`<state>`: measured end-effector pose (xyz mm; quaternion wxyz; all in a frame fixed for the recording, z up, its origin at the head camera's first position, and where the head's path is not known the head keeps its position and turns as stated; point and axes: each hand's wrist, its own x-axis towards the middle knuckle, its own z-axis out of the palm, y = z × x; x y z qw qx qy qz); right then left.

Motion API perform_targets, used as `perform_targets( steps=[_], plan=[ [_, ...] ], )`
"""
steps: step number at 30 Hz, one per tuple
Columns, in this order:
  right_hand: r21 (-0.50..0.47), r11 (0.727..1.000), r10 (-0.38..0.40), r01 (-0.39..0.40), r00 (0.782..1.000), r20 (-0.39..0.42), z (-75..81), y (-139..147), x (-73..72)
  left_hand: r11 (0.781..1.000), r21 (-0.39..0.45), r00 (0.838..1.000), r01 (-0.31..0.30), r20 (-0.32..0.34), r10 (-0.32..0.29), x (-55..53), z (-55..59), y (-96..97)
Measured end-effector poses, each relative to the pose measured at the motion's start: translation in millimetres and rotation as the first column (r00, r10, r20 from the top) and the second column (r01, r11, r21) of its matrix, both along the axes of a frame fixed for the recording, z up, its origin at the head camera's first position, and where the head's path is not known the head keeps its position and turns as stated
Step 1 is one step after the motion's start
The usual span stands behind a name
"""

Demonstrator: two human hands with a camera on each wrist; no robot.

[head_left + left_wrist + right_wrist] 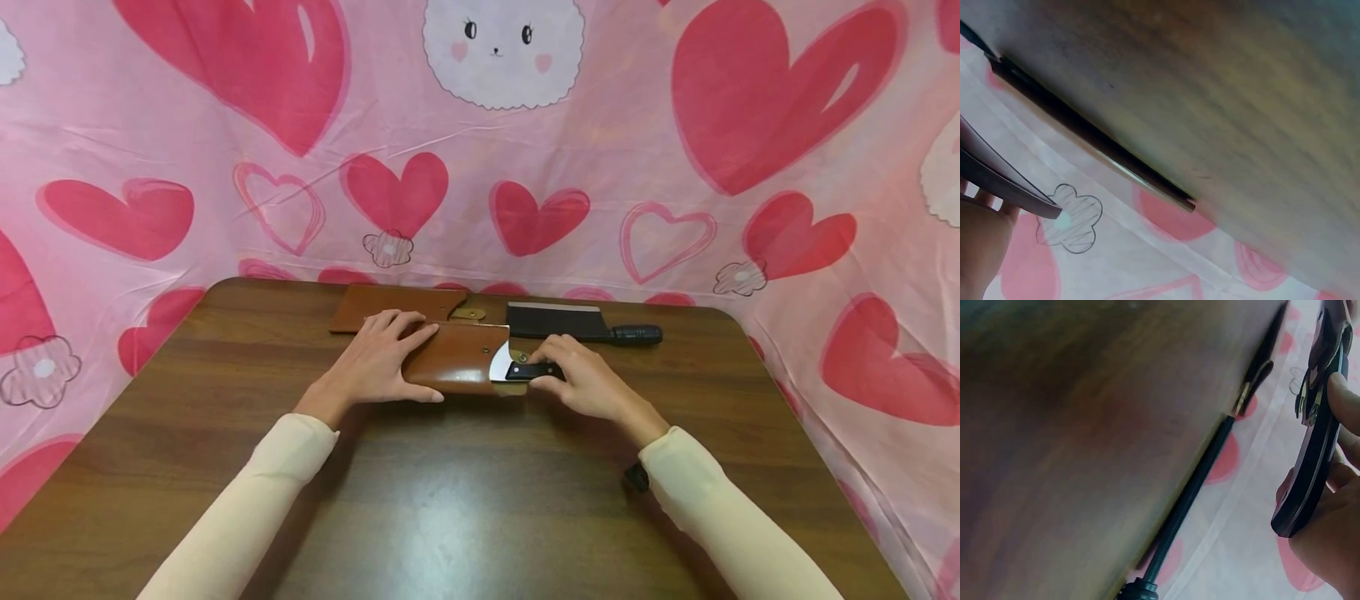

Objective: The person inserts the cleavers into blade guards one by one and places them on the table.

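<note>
A brown leather knife sheath is held up above the table by my left hand, thumb along its lower edge and fingers over the upper one. Out of its right end comes a cleaver with a black riveted handle; a strip of bright blade shows at the sheath's mouth, and the rest is hidden inside. My right hand pinches that handle between thumb and fingers. The right wrist view shows the handle edge-on, with the sheath's snap strap hanging beside it.
Behind, a second brown sheath lies at the table's far edge, its snap tab to the right. Beside it lies a black-bladed cleaver, its black handle pointing right. A pink heart-print cloth hangs around the wooden table.
</note>
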<state>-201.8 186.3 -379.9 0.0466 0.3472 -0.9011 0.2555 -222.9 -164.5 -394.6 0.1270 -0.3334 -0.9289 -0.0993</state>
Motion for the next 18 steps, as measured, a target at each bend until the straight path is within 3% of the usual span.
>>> perform_targets(
  steps=[18],
  plan=[
    [0.016,1.0,0.018,-0.019,0.998,0.06,-20.6,6.6,4.3,0.995,-0.096,0.997,0.027,0.071,-0.021,1.2,-15.4,9.4]
  ],
)
